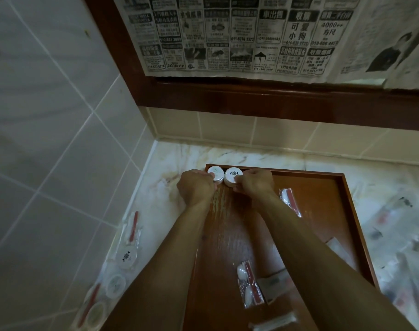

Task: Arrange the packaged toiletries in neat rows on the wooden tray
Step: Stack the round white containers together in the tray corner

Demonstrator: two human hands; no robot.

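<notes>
A wooden tray (347, 187) lies on the marble counter. In its far left corner two round white packaged toiletries stand side by side. My left hand (196, 187) pinches the left round pack (215, 172). My right hand (255, 183) pinches the right round pack (232, 175). A clear packet with a red-handled item (290, 201) lies on the tray to the right of my right hand. Another such packet (248, 286) lies near the tray's front, between my forearms, beside flat paper packets (270, 283).
Left of the tray, on the counter, lie a red-handled packet (133, 229) and round packs (127, 256). More clear packets (399, 225) are scattered on the counter at right. The tiled wall stands at left, and a wood-framed mirror covered with newspaper (227, 39) hangs behind.
</notes>
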